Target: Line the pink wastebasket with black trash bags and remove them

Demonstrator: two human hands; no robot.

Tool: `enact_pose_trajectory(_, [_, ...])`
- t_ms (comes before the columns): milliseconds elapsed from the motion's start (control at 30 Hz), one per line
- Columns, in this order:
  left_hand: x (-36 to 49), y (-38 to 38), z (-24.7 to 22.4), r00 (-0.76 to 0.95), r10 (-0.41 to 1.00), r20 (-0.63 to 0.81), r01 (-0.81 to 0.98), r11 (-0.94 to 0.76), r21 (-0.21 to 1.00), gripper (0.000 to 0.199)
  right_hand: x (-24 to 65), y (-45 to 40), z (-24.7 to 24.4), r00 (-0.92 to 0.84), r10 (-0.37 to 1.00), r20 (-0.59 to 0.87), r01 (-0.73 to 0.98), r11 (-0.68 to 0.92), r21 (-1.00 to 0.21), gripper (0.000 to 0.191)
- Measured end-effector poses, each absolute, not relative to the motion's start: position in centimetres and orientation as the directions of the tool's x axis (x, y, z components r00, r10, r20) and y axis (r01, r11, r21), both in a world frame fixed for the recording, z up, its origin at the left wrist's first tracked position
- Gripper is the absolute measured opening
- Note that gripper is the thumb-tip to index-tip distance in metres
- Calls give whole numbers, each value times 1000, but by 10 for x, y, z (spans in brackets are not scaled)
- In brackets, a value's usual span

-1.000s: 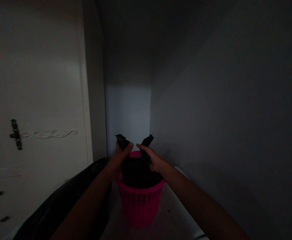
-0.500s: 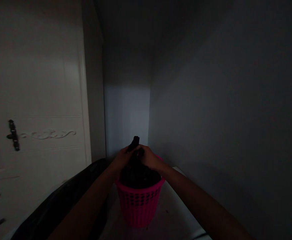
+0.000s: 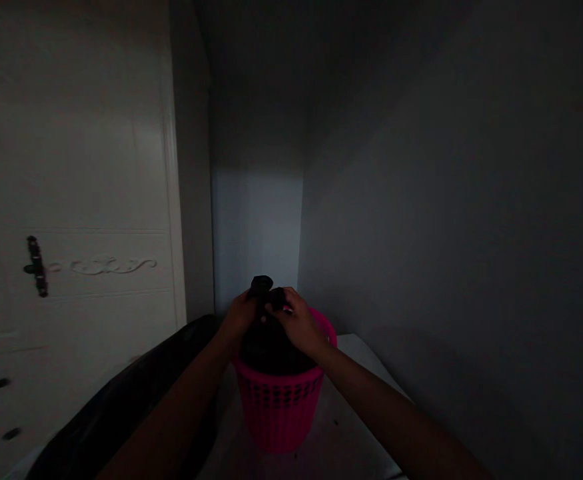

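A pink plastic basket (image 3: 280,420) with a slotted wall stands upright on a pale surface. Inside it sits a black plastic bag (image 3: 274,350), its gathered top rising above the rim. My left hand (image 3: 242,313) is closed on the top of the bag at the left. From the right, my right hand (image 3: 297,320) pinches another part of the same gathered top. Both hands are close together over the basket. Dim light hides the folds of the bag and some fingertips.
A large dark, shiny shape (image 3: 136,393) lies left of the basket, beside my left forearm. Farther left is a white cupboard door (image 3: 96,167) with a dark handle (image 3: 36,267). A grey wall (image 3: 421,233) runs along the right.
My hands have moved slightly apart, and the top of the bag between them has changed shape. The right hand's fingers show more openly. The view has shifted a little.
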State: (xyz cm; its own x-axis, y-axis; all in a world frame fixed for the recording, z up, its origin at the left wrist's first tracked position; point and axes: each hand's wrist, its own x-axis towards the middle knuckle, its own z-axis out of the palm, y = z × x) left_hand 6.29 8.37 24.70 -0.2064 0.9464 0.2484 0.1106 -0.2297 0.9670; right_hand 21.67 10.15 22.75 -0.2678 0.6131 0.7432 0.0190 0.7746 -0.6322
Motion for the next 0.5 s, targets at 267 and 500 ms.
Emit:
enact_pose_trajectory(267, [52,70,247,-87,847,524,510,-414,754,46,205,112,233,-255,897,360,-105,345,-933,29])
enact_pose_trajectory(500, [50,63,243,147,784,603,662,-531,529,61,209,132,239,-288,905,312,2,326,-945,13])
